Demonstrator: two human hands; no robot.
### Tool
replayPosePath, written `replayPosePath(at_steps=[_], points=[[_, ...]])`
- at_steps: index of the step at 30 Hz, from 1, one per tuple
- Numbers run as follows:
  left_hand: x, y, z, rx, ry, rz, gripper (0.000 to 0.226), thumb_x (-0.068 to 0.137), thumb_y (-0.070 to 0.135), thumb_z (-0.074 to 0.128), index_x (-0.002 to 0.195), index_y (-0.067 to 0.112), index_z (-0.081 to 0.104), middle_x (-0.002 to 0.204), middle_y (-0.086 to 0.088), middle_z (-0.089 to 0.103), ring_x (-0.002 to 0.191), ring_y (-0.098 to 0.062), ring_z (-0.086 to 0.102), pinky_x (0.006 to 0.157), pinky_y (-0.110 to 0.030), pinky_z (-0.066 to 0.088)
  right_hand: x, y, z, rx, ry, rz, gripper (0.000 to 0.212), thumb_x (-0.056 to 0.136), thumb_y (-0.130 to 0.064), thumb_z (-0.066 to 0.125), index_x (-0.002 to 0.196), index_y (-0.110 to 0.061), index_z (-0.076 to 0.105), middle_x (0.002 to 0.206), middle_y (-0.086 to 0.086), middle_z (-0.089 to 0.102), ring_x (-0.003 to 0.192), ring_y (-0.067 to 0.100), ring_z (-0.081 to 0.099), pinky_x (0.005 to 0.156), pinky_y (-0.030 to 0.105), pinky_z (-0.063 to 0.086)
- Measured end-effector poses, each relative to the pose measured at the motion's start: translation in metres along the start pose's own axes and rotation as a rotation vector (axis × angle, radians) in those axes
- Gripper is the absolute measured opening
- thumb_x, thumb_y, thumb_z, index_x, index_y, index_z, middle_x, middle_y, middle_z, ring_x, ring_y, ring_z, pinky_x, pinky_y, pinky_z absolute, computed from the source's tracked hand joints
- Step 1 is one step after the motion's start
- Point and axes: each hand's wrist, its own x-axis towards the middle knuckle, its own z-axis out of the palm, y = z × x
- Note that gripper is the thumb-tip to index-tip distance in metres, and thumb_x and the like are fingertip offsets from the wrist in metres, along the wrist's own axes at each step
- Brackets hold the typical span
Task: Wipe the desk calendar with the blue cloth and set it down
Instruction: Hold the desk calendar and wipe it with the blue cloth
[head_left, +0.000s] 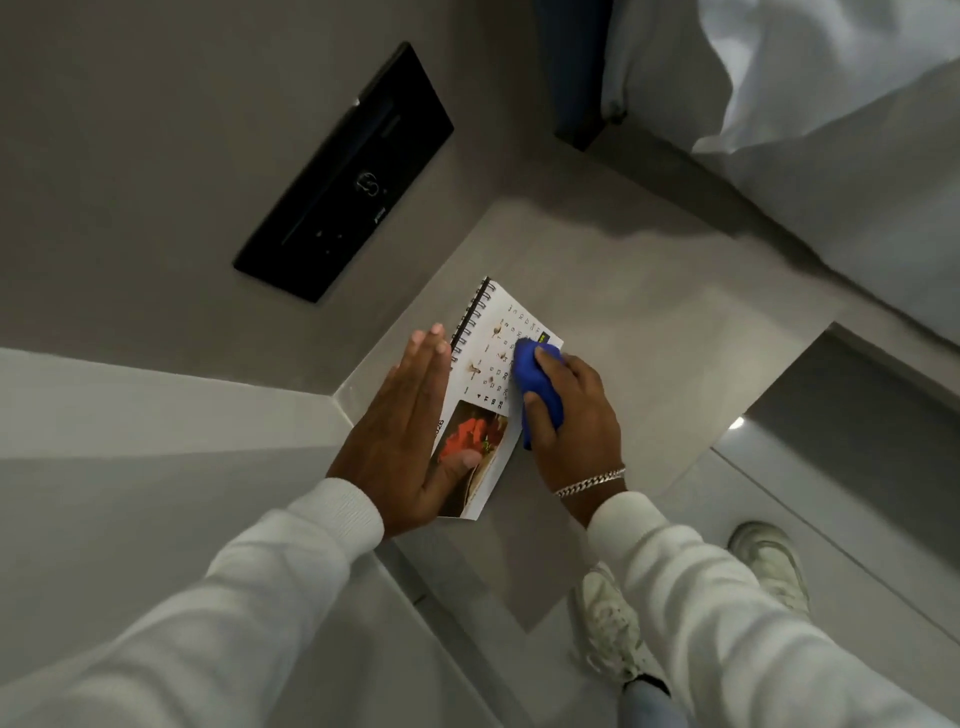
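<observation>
The desk calendar is a white spiral-bound pad with a date grid and a red food photo. My left hand holds it above the grey ledge, fingers flat behind its left side and thumb pressed on the photo. The blue cloth is bunched in my right hand, which presses it against the calendar's right part, over the date grid. The calendar's right edge is hidden by the cloth.
A grey ledge lies under the calendar. A black wall panel is set in the grey wall at upper left. White bedding fills the upper right. My white shoes stand on the floor below.
</observation>
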Motion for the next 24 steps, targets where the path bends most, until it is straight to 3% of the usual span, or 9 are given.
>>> replayPosePath(at_steps=[5, 10, 16, 21, 24], points=[[0.001, 0.0, -0.002, -0.065, 0.008, 0.041, 0.087, 0.088, 0.067, 0.032, 0.151, 0.024, -0.01, 0.163, 0.0, -0.005, 0.15, -0.019, -0.004, 0.116, -0.052, 0.025, -0.042, -0.007, 0.025, 0.061, -0.022, 0.034, 0.045, 0.091, -0.024, 0.057, 0.135, -0.018, 0.047, 0.137, 0.013, 0.048, 0.119, 0.029, 0.051, 0.1, 0.035, 0.044], [0.0, -0.002, 0.0, -0.089, 0.011, 0.065, 0.088, 0.089, 0.064, 0.034, 0.152, 0.017, -0.006, 0.164, -0.005, -0.004, 0.15, -0.018, -0.007, 0.114, -0.057, 0.028, -0.034, -0.01, 0.019, 0.113, 0.009, 0.053, 0.044, 0.092, -0.023, 0.056, 0.135, -0.018, 0.047, 0.136, 0.012, 0.05, 0.118, 0.026, 0.051, 0.099, 0.028, 0.04], [0.001, -0.006, 0.005, -0.085, 0.045, 0.085, 0.086, 0.089, 0.068, 0.029, 0.151, 0.023, -0.01, 0.162, 0.005, -0.011, 0.15, -0.013, -0.009, 0.116, -0.047, 0.019, 0.023, -0.025, 0.004, 0.175, 0.193, 0.125, 0.046, 0.093, -0.023, 0.054, 0.137, -0.011, 0.045, 0.14, 0.015, 0.049, 0.122, 0.026, 0.051, 0.103, 0.03, 0.039], [0.001, -0.006, 0.002, -0.127, 0.03, 0.084, 0.085, 0.09, 0.067, 0.028, 0.15, 0.025, -0.014, 0.162, 0.004, -0.012, 0.15, -0.015, -0.01, 0.115, -0.057, 0.027, -0.024, -0.025, 0.024, 0.194, 0.085, 0.121, 0.05, 0.093, -0.025, 0.054, 0.14, -0.013, 0.041, 0.143, 0.015, 0.044, 0.126, 0.028, 0.047, 0.105, 0.03, 0.038], [0.0, -0.006, 0.0, -0.147, 0.029, 0.093, 0.084, 0.09, 0.067, 0.027, 0.15, 0.026, -0.013, 0.162, 0.002, -0.008, 0.15, -0.018, -0.007, 0.11, -0.06, 0.034, -0.067, -0.022, 0.039, 0.21, -0.02, 0.086, 0.05, 0.094, -0.026, 0.054, 0.14, -0.021, 0.038, 0.146, 0.013, 0.04, 0.129, 0.027, 0.044, 0.107, 0.039, 0.041]])
